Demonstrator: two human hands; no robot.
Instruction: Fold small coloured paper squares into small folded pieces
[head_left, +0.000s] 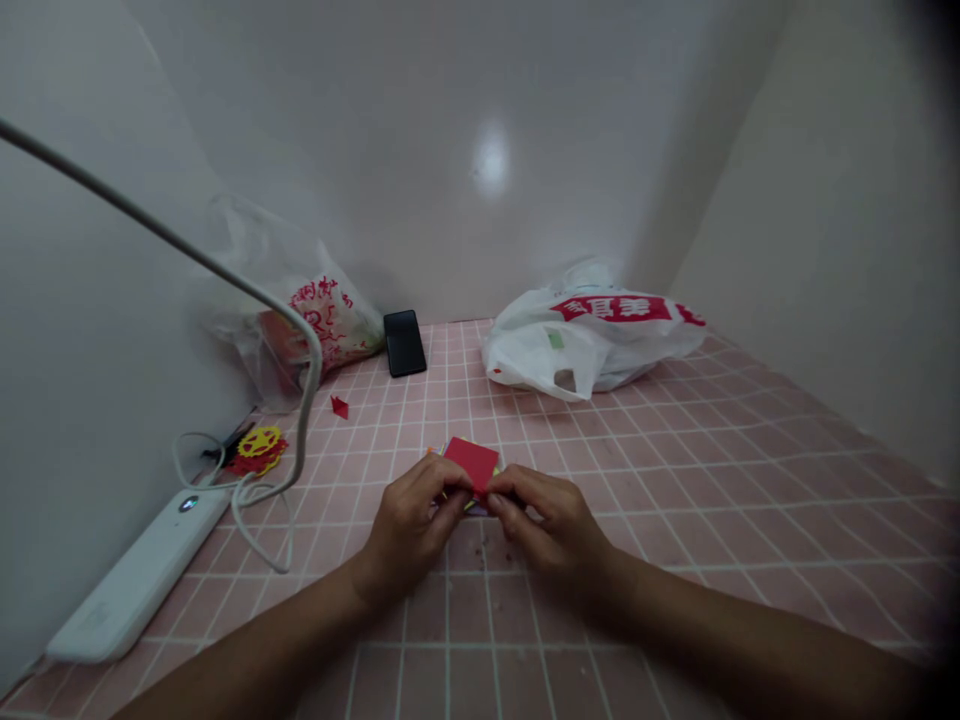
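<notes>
A small red square of paper (471, 462) is held in front of me, one corner pointing toward me. My left hand (416, 510) pinches it near that corner between thumb and forefinger. On the other side of the same corner, my right hand (551, 520) also pinches the paper, its fingertips almost meeting the left ones. Under and behind the red paper, edges of yellow, orange and purple paper peek out on the table, mostly hidden by the hands and the red sheet.
Left are a white power bank (139, 580) with a cable (311, 400), yellow and red paper cutouts (259, 445) and a red paper scrap (340, 406). A phone (405, 343) lies between two plastic bags (330, 320), (592, 330) at the back of the pink checked tabletop (480, 640).
</notes>
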